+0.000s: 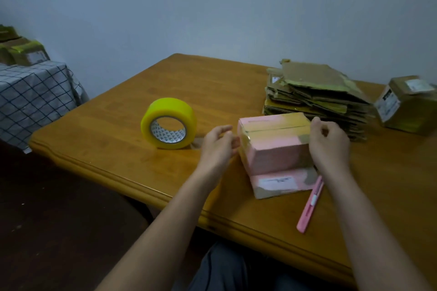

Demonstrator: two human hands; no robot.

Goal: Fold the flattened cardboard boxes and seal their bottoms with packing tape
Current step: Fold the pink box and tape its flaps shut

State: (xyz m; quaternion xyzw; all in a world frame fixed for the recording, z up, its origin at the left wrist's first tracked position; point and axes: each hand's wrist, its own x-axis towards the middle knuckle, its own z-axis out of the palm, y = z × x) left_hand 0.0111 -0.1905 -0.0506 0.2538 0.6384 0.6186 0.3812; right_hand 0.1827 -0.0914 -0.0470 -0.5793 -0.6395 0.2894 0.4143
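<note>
A small pink cardboard box (274, 149) stands folded on the wooden table (118, 149), bottom up, with tape along its top seam and one flap lying flat toward me. My left hand (218, 146) touches the box's left end with relaxed fingers. My right hand (327, 144) is at the box's right end, fingers curled against its upper corner. A yellow roll of packing tape (168, 123) stands on edge to the left of the box. A stack of flattened cardboard boxes (316, 99) lies behind the box.
A pink utility knife (311, 204) lies near the table's front edge, right of the flap. A taped brown box (408, 104) sits at the far right. A side table with a checked cloth (35, 97) holds more boxes at left.
</note>
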